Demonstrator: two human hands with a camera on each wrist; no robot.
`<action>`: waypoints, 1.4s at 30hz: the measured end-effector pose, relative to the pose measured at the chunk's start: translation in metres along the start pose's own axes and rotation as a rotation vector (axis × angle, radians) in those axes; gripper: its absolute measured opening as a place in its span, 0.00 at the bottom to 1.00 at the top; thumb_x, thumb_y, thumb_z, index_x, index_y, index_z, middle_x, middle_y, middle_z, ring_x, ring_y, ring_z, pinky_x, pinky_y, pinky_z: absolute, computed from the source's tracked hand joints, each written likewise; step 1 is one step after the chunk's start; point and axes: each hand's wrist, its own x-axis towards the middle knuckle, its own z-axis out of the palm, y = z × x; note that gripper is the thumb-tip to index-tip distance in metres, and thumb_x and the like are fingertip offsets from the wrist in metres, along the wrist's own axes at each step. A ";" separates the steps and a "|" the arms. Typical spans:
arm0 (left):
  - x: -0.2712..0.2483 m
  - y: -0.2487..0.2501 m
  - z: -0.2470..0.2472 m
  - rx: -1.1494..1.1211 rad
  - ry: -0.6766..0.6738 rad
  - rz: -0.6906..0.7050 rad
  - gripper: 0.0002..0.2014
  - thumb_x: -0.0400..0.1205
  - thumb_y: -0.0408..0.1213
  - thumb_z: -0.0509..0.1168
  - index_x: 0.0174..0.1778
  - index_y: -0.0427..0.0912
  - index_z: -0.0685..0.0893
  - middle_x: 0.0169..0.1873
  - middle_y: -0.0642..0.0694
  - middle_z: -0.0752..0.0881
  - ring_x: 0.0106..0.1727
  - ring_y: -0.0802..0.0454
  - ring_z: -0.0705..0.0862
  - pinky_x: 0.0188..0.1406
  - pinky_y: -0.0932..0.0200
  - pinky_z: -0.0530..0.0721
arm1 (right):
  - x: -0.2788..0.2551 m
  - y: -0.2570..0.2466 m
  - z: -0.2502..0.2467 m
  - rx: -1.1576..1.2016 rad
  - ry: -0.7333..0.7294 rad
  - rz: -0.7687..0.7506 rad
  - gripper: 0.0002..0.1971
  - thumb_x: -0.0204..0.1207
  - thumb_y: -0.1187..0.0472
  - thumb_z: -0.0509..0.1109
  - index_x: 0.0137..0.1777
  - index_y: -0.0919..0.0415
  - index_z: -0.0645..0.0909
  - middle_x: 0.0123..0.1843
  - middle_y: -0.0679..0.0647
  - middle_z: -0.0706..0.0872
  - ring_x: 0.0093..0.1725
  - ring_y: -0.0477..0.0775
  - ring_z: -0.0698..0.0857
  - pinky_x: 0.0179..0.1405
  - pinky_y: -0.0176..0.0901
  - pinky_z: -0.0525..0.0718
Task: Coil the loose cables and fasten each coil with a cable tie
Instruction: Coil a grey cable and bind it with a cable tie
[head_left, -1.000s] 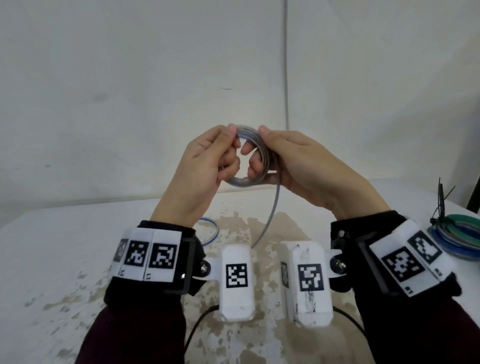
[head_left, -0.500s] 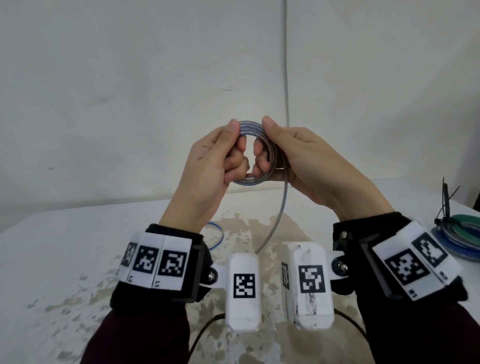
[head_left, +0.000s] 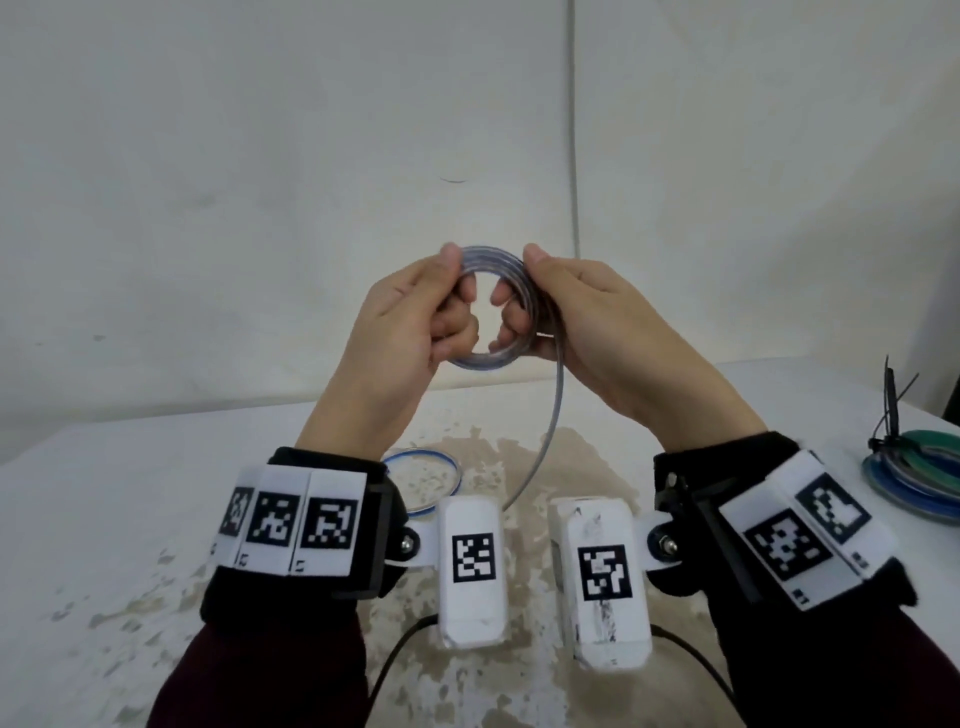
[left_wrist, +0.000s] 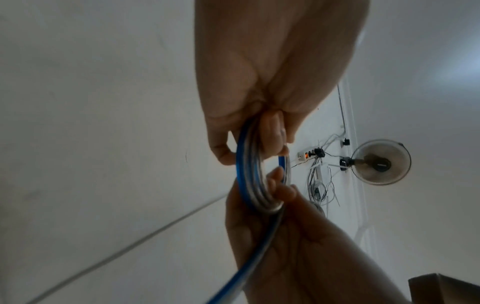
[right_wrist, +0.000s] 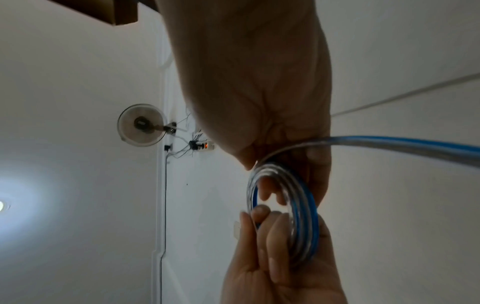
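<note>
Both hands are up in front of the wall, closed on one small coil (head_left: 491, 312) of clear, blue-striped cable. The left hand (head_left: 410, 322) pinches its left side, thumb on the outer rim and curled fingers through the middle. The right hand (head_left: 587, 322) grips the right side the same way, fingers hooked inside the ring.

From the right hand a loose tail (head_left: 550, 415) drops in a curve toward the table (head_left: 104, 519), passing out of sight behind the wrist gear, so I'd say the winding isn't finished.

The risk I see is spring: this cable looks stiff and glossy, and the turns are held only by the two pinches. If either hand lets go to feed the tail, the loops could fan out or slip off. The tail could also snag on the wrist units or drag the thin blue loop (head_left: 423, 483) lying on the table.

No tie is in either hand. The black ties (head_left: 893, 410) stand at the far right, by the finished coils (head_left: 919, 467), so fetching one leaves a single hand holding the coil.
</note>
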 end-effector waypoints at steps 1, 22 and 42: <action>0.001 0.001 0.000 -0.069 0.027 -0.007 0.18 0.89 0.40 0.50 0.36 0.37 0.73 0.18 0.52 0.61 0.20 0.57 0.58 0.29 0.61 0.56 | 0.000 0.000 -0.001 0.036 -0.017 -0.008 0.20 0.88 0.56 0.51 0.42 0.63 0.79 0.27 0.52 0.79 0.32 0.50 0.82 0.44 0.43 0.86; 0.000 0.000 0.010 -0.082 0.047 -0.002 0.17 0.88 0.40 0.52 0.35 0.37 0.72 0.18 0.55 0.61 0.19 0.58 0.58 0.20 0.68 0.60 | -0.003 -0.004 -0.006 0.122 -0.066 0.051 0.20 0.87 0.54 0.51 0.42 0.63 0.78 0.25 0.52 0.78 0.33 0.52 0.85 0.41 0.38 0.85; 0.003 -0.001 0.010 -0.219 -0.032 -0.067 0.16 0.89 0.40 0.50 0.35 0.39 0.71 0.19 0.54 0.64 0.21 0.57 0.61 0.29 0.64 0.63 | -0.001 -0.002 -0.011 0.132 -0.047 0.052 0.20 0.87 0.54 0.52 0.38 0.61 0.76 0.24 0.50 0.74 0.29 0.49 0.79 0.37 0.36 0.83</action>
